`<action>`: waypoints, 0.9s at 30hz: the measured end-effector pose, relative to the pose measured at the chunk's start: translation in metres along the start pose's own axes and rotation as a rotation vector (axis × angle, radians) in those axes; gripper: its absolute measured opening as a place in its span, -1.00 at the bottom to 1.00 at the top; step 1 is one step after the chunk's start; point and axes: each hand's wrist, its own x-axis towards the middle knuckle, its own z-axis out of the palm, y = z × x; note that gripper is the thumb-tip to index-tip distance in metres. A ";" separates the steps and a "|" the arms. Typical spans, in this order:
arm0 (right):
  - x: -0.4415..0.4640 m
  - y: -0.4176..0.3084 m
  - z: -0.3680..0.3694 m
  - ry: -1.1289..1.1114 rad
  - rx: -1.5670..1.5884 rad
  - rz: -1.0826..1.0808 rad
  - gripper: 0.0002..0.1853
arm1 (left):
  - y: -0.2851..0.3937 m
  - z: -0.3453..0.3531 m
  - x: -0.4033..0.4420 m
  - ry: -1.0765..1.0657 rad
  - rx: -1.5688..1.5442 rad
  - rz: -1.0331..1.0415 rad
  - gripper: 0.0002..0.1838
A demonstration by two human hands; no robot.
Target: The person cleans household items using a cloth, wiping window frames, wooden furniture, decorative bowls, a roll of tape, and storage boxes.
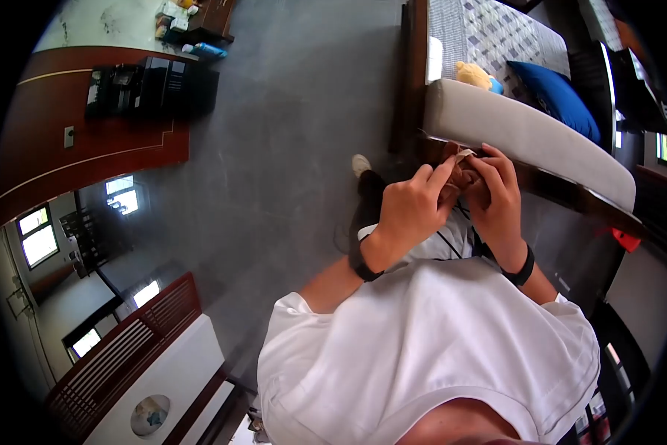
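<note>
Both hands meet in front of my body, near the padded arm of a sofa. My left hand (411, 211) has its fingers bent and closed on a small brown thing (463, 176) with a pale strip along its top. From the other side, my right hand (498, 199) pinches the same brown thing. Fingers cover much of it, and I cannot make out its kind. Each wrist wears a dark band. A thin dark cord (450, 243) hangs below the hands against my clothes.
The sofa arm (526, 133) is just beyond my hands, with a yellow plush toy (473, 75) and a blue cushion (560, 96) behind it. Black machines (152, 87) stand by a wooden cabinet at left. A blue bottle (206, 50) lies farther back. A wooden-backed seat (137, 356) is lower left.
</note>
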 end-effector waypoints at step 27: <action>0.373 -0.268 0.476 -0.596 0.119 -0.242 -0.42 | -0.495 -0.380 0.049 0.375 -0.288 -0.278 -0.51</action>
